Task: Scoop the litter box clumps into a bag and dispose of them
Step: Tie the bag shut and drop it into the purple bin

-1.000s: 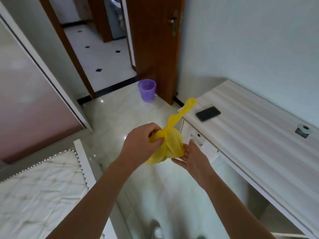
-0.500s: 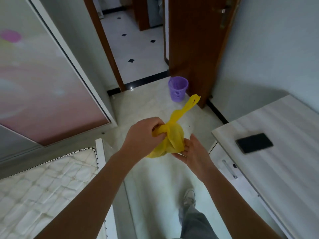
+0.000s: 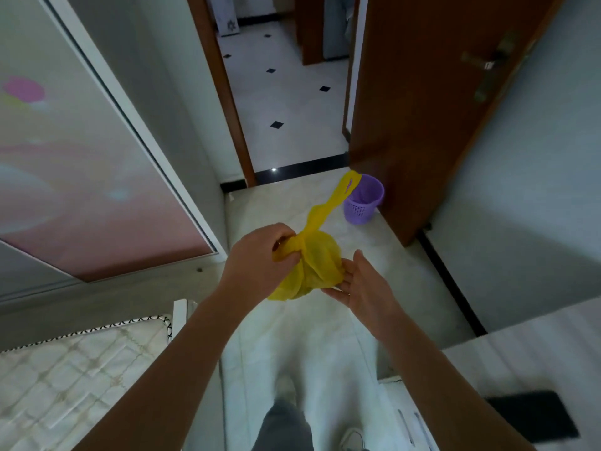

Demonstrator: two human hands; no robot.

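Mid-air over floor [image 3: 292, 340] | thin yellow plastic bag [image 3: 320, 265], bulging | L hand [image 3: 257, 258] fingers pinch neck to keep it shut | R hand [image 3: 362, 289] fingers straight, propping underside | purple mesh bin [image 3: 362, 205] ahead, prob. drop spot

We identify this location as a private home, specifically a bedroom opening onto a hallway. We base this on the following features. A quilted mattress [image 3: 81, 362] with piped edging occupies the lower left. A sliding wardrobe panel [image 3: 81, 177] with a pink pattern and a white frame runs along the left side. A brown wooden door [image 3: 422, 109] with a metal lever handle [image 3: 487, 65] stands open against the right wall. A small purple wastebasket [image 3: 364, 203] sits on the pale polished floor [image 3: 390, 265] just beside that door. A light wood-grain desk [image 3: 520, 359] at lower right carries a dark phone [image 3: 533, 418]. Beyond the doorway we see white hallway tiles [image 3: 292, 102] with black diamond insets.
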